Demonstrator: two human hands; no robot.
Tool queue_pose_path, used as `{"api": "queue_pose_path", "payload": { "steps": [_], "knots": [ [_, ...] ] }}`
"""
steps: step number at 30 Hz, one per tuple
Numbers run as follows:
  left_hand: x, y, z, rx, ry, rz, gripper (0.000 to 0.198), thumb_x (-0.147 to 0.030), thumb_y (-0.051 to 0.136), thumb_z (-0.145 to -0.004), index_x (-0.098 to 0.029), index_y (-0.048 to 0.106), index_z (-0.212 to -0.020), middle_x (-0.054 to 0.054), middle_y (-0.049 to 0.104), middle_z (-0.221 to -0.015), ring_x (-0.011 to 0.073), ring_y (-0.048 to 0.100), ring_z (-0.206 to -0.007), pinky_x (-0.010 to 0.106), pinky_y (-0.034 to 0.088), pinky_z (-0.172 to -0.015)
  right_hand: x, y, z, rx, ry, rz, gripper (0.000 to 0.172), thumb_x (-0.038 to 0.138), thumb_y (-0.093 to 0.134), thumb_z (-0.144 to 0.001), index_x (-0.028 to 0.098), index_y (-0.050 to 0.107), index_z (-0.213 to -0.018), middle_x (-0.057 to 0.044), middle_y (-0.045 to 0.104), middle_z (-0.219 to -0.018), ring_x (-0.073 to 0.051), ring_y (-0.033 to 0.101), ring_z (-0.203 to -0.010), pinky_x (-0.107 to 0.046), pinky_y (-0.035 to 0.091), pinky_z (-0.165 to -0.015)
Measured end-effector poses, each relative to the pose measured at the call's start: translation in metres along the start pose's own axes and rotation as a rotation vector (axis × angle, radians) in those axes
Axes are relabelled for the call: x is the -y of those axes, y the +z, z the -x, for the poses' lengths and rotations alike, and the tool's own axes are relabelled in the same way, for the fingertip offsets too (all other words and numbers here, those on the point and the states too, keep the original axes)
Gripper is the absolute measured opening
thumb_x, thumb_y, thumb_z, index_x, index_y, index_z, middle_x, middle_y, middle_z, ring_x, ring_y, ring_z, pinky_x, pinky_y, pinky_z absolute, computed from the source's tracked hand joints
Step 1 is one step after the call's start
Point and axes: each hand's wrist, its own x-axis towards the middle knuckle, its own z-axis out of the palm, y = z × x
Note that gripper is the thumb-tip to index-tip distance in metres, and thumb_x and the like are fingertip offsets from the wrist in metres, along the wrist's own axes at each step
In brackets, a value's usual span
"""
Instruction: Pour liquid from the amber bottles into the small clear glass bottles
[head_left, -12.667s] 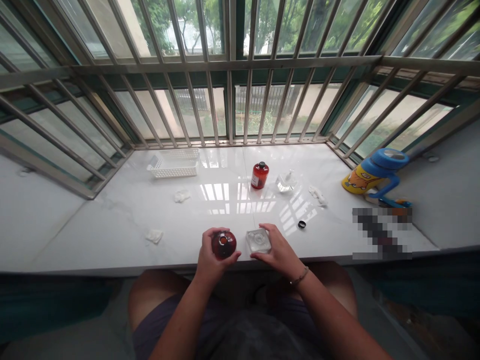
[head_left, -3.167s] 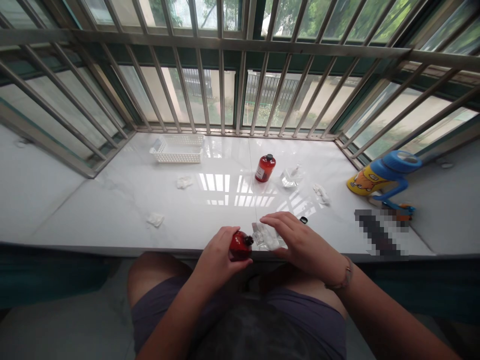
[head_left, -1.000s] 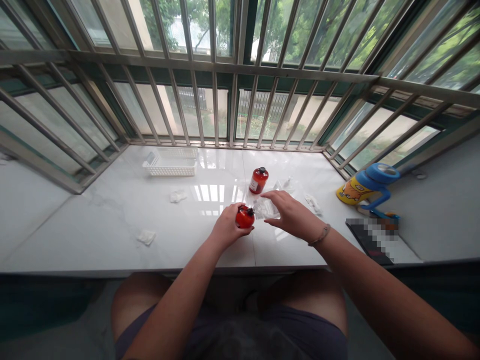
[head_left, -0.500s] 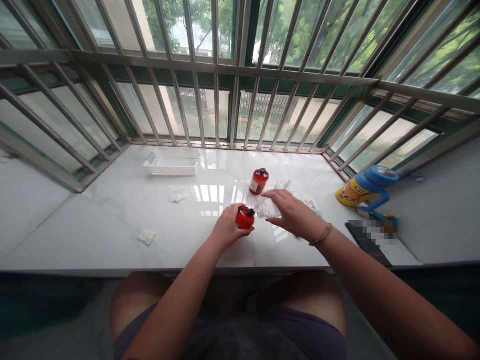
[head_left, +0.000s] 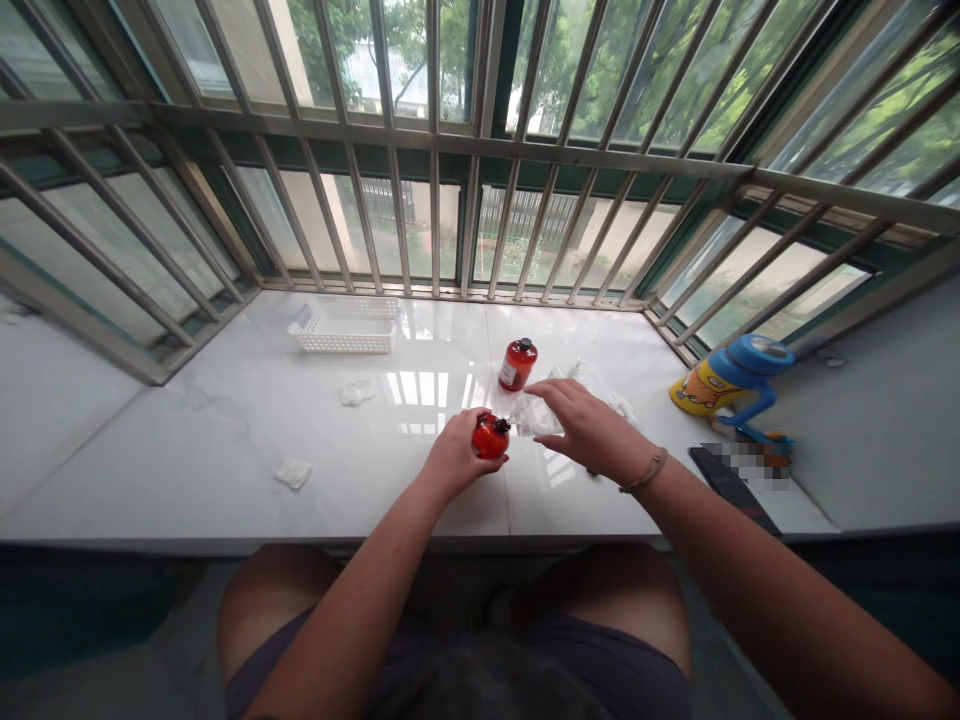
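My left hand (head_left: 456,450) is wrapped round a red bottle (head_left: 490,440) with a dark top, near the front middle of the white counter (head_left: 390,490). To its right my right hand (head_left: 577,415) hovers with thumb and fingers apart and nothing seen between them. Just beyond stands a second red bottle (head_left: 518,365) with a black cap and a pale label, touched by neither hand. Crumpled clear plastic (head_left: 534,413) lies behind the right hand's fingers, partly hidden by them.
A white perforated basket (head_left: 345,328) sits at the back left. Crumpled white tissues (head_left: 292,474) lie on the left side. Toward the right are a blue and yellow flask (head_left: 727,375) and a flat black object (head_left: 731,488). Metal bars (head_left: 435,220) line the window behind.
Both hands stay almost where they were, with the left still round the bottle. The view has shifted very slightly.
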Motion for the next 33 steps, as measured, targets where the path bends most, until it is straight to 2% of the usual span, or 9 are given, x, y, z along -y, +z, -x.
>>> {"api": "queue_pose_path", "payload": {
  "steps": [33],
  "knots": [
    [-0.0024,-0.0008,-0.0003,-0.018,0.022,-0.003,0.075,-0.033,0.098,-0.069,-0.028,0.060,-0.134,0.007,0.071,-0.129,0.0328,0.069,-0.119,0.049,0.056,-0.106,0.0045,-0.0075,-0.0041,-0.025,-0.072,0.038,0.074,0.012,0.079,-0.084,0.029,0.051,-0.151,-0.014,0.066,-0.139,-0.039,0.064,-0.126,-0.062,0.059,-0.106]
  ]
}}
